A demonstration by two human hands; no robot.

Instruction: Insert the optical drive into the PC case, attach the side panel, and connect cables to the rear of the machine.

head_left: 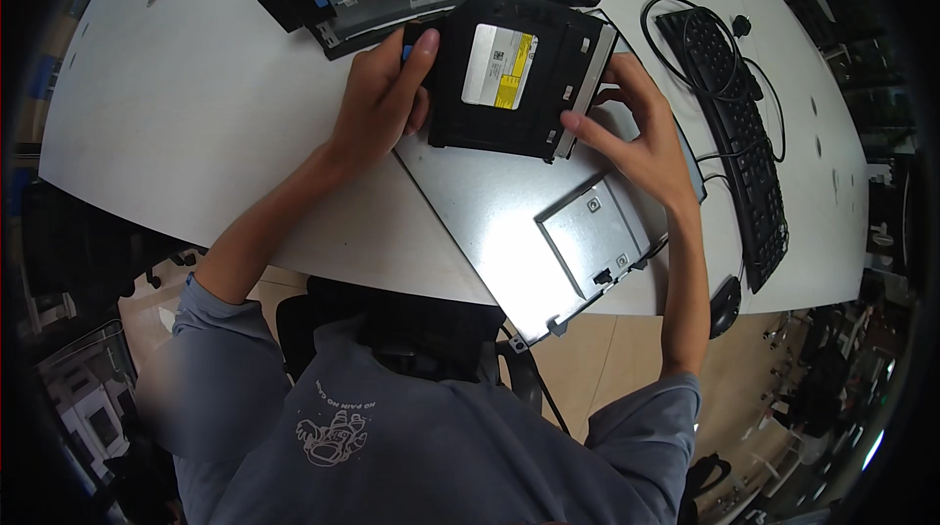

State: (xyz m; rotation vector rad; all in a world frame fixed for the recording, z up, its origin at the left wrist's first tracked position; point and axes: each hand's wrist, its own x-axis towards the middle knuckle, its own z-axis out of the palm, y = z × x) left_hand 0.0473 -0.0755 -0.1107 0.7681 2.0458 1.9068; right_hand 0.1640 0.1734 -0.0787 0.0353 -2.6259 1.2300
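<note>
Between my two hands is a black optical disc drive (543, 84) with a white and yellow label on its upper face and a silver strip along its right edge. My left hand (384, 94) is closed on its left edge, thumb on top. At the right edge, my right hand (641, 133) has its thumb on the silver strip and its fingers curled at the far side of that edge. Below the drive lies a flat silver metal panel (455, 216) with a recessed bay, slanting over the table's near edge.
An open computer case (367, 1) with cables inside stands at the back of the white table (225, 104). To the right lie a black keyboard (749, 163) with its looped cable and a black mouse (725, 307) by the near edge. A dark chair (294, 319) is below.
</note>
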